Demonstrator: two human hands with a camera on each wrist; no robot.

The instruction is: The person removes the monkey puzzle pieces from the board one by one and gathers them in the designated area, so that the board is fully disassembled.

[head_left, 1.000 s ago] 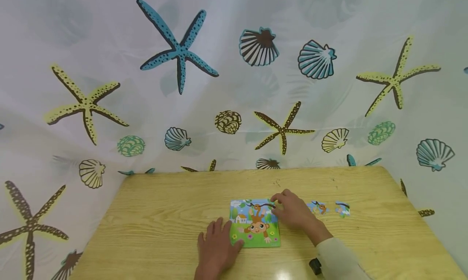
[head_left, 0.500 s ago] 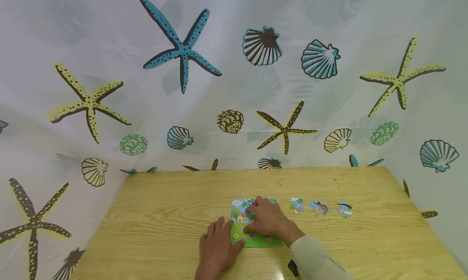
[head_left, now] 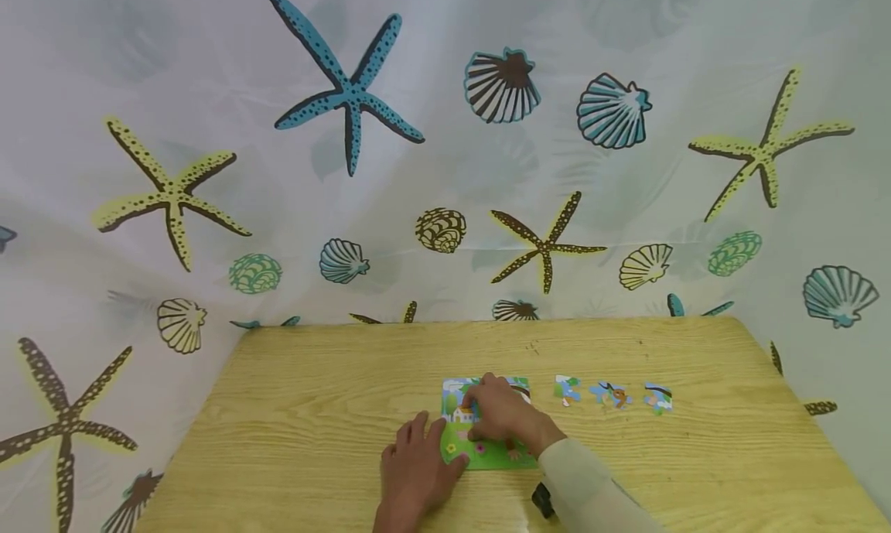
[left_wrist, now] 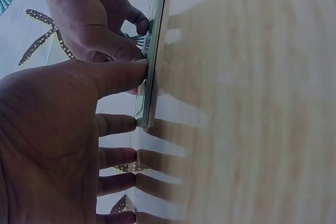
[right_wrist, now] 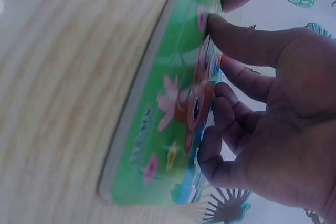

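A jigsaw puzzle board (head_left: 487, 459) with a monkey picture lies flat on the table. My left hand (head_left: 421, 471) rests at its near left corner, fingers spread on the table. In the left wrist view, the left thumb (left_wrist: 123, 77) touches the board's edge. Over the picture's middle is my right hand (head_left: 508, 413). In the right wrist view, the right thumb (right_wrist: 241, 35) and forefinger touch the picture's face, the other fingers bent. Whether they pinch a piece is hidden. Three loose puzzle pieces (head_left: 567, 391), (head_left: 612, 395), (head_left: 657, 398) lie to the right.
The wooden table (head_left: 313, 409) extends on both sides of the board. A curtain (head_left: 431, 162) printed with starfish and shells hangs behind and beside it. A small black object (head_left: 543, 500) is at the right sleeve (head_left: 592, 486).
My right hand has moved left from the board's upper right corner to its middle. A loose piece, nearest the board, now shows where that hand was. My left hand stays at the corner.
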